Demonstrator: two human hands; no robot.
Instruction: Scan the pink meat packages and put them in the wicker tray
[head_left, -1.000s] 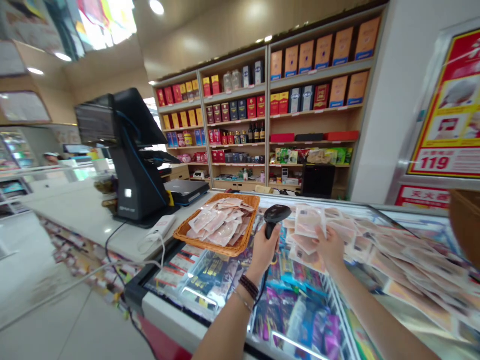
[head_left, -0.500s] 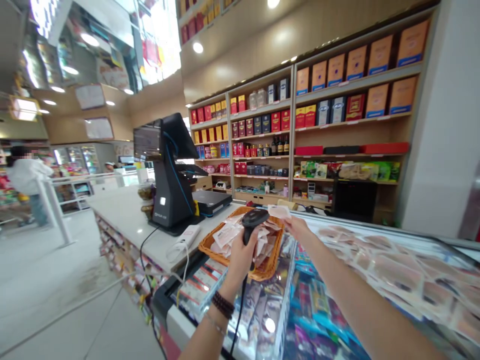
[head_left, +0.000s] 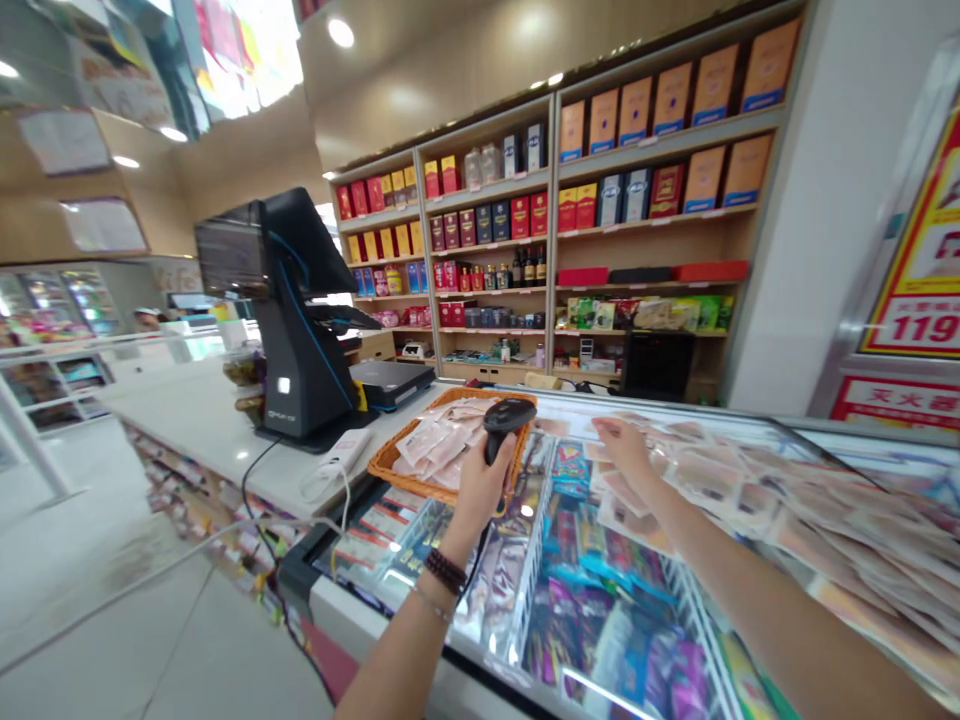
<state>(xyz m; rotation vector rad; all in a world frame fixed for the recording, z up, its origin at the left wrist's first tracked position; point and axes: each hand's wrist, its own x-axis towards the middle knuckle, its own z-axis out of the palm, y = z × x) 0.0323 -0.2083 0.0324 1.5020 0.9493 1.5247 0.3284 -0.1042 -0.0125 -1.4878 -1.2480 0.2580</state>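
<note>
My left hand [head_left: 481, 485] is wrapped round the handle of a black barcode scanner [head_left: 510, 412], held over the right side of an orange wicker basket [head_left: 384, 462]. Flat clear packets [head_left: 439, 440] fill the basket. Over the freezer's glass top, my right hand [head_left: 624, 445] has its fingers drawn together at the near-left edge of many spread packets [head_left: 720, 475]. Whatever is between those fingertips, if anything, is too small to tell.
A black checkout terminal [head_left: 289, 330] and a flat dark device [head_left: 394, 384] stand on the white counter [head_left: 187, 410] at left. A white power strip [head_left: 346, 450] and cables lie near the basket. Shelves of boxes [head_left: 491, 245] line the back wall.
My right hand has moved right, from the basket to the spread packets; the packet it held over the basket is no longer visible in it. The view has turned right.
</note>
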